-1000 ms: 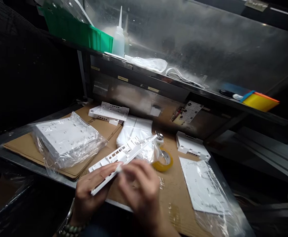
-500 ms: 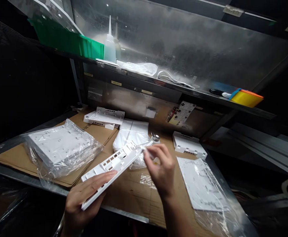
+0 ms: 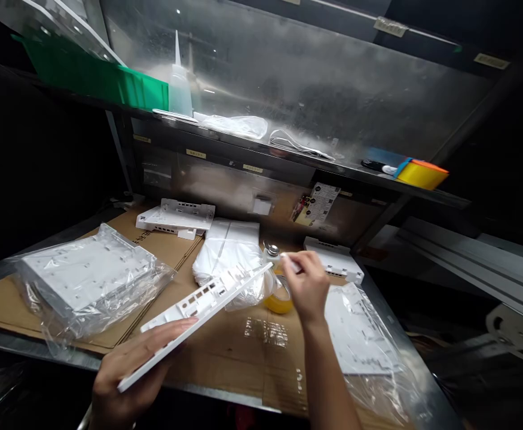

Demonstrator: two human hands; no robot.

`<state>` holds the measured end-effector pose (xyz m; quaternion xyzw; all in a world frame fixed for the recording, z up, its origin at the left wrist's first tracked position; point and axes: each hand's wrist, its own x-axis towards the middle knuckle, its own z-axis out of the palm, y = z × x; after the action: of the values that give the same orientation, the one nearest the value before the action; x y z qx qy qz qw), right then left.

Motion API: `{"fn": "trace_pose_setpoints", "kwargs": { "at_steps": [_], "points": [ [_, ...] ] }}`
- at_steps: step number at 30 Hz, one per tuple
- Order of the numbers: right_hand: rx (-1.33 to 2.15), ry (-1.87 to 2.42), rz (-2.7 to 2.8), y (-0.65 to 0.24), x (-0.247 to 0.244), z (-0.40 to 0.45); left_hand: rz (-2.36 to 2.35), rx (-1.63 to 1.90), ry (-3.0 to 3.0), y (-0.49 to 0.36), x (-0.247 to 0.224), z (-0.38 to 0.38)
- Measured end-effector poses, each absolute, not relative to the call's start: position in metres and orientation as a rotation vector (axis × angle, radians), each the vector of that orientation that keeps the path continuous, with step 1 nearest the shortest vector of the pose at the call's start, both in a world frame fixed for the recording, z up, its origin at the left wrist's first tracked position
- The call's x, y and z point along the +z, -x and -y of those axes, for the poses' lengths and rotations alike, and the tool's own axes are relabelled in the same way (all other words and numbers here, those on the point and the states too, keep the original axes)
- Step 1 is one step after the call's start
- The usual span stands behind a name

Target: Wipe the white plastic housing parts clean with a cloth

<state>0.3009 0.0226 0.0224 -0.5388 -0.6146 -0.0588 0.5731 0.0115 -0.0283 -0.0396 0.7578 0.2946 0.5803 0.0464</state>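
Gripping the white plastic panel by its near end, left hand closed around light, stiff, thin moulding; right hand pinching something small, unclear what.

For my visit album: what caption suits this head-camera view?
Left hand holds a white plastic panel over cardboard; right hand pinches a small white piece.

We see a white slotted panel held over brown cardboard; white plates sit in clear glossy bags, and a roll of yellow tape lies beside them. On the grey metal shelf stand a green bin, a translucent white bottle and a yellow tub with an orange rim and a blue band
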Motion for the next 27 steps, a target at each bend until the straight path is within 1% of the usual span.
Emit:
{"fn": "trace_pose_setpoints", "kwargs": {
  "at_steps": [4,8,11,17,27],
  "points": [
    [-0.219,1.309,1.26,-0.338,0.029,-0.024,-0.97,1.777,-2.203,-0.005,-0.035,0.03],
    [-0.069,1.255,1.34,-0.32,0.04,0.008,-1.069,1.789,-2.099,-0.006,-0.033,0.032],
    [0.019,1.211,1.432,-0.299,0.047,0.02,-1.057,1.824,-2.113,-0.009,-0.028,0.033],
    [-0.044,1.143,1.633,-0.277,0.046,0.017,-0.821,1.599,-2.562,0.002,-0.023,0.029],
    [-0.092,1.157,1.678,-0.275,0.042,0.011,-0.923,1.671,-2.384,-0.003,-0.033,0.041]
  ]
}}
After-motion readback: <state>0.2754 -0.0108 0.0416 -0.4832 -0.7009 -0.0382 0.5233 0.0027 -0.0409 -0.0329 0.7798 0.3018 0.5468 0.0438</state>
